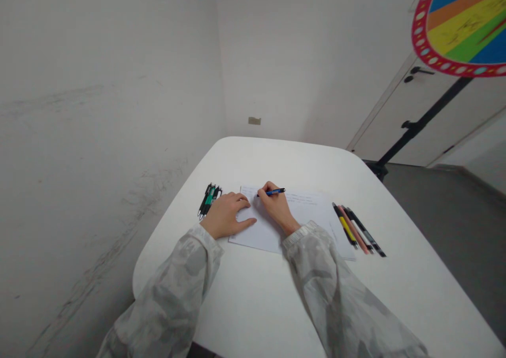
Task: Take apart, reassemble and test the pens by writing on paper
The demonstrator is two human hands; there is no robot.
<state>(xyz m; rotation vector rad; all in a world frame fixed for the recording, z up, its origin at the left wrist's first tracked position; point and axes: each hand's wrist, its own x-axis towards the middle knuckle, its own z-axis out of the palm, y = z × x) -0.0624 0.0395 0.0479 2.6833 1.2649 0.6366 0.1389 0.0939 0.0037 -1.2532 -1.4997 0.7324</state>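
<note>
A white sheet of paper lies on the white table, with faint lines of writing near its top. My right hand is closed around a blue pen, whose tip touches the sheet near its upper left. My left hand lies flat on the paper's left edge, fingers stretched out, holding nothing. Both arms wear pale camouflage sleeves.
Several green and black pens lie left of the paper. Several more pens, yellow, pink and black, lie to its right. White walls close in left and behind. A colourful wheel on a black stand rises at the right.
</note>
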